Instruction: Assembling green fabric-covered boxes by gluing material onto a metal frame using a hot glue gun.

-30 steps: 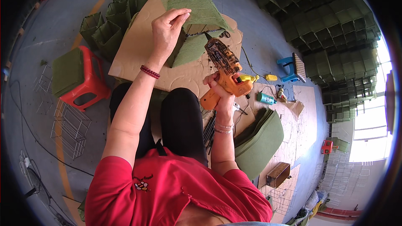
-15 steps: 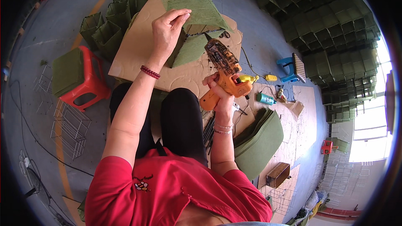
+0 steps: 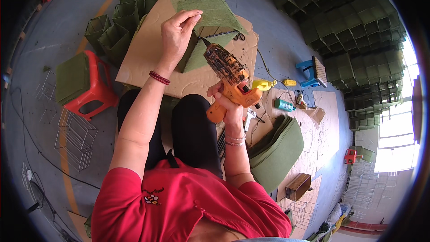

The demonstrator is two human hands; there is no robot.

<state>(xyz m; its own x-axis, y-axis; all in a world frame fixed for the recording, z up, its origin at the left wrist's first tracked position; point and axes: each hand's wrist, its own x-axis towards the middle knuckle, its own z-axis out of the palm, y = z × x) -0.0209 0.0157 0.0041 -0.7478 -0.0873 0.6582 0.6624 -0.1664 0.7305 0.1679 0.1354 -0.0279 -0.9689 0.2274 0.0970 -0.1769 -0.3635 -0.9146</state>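
My left hand [image 3: 176,33] pinches the edge of a green felt piece [image 3: 210,11] and holds its flap up over a sheet of brown cardboard [image 3: 148,56] on the floor. My right hand [image 3: 228,107] grips an orange hot glue gun [image 3: 228,78] whose dirty nozzle points at the fold of the felt, close under the lifted flap. A second green felt panel [image 3: 201,54] lies under the nozzle on the cardboard.
Finished green felt boxes [image 3: 114,27] stand at the cardboard's far left. A red stool [image 3: 92,94] carries stacked felt [image 3: 71,78]. A pile of felt sheets [image 3: 280,148] lies at my right, wire frames [image 3: 74,136] at my left, a blue stool [image 3: 309,69] and small bottles beyond.
The glue gun has tilted slightly, its nozzle a little nearer the felt fold. My left hand keeps the same hold on the flap.
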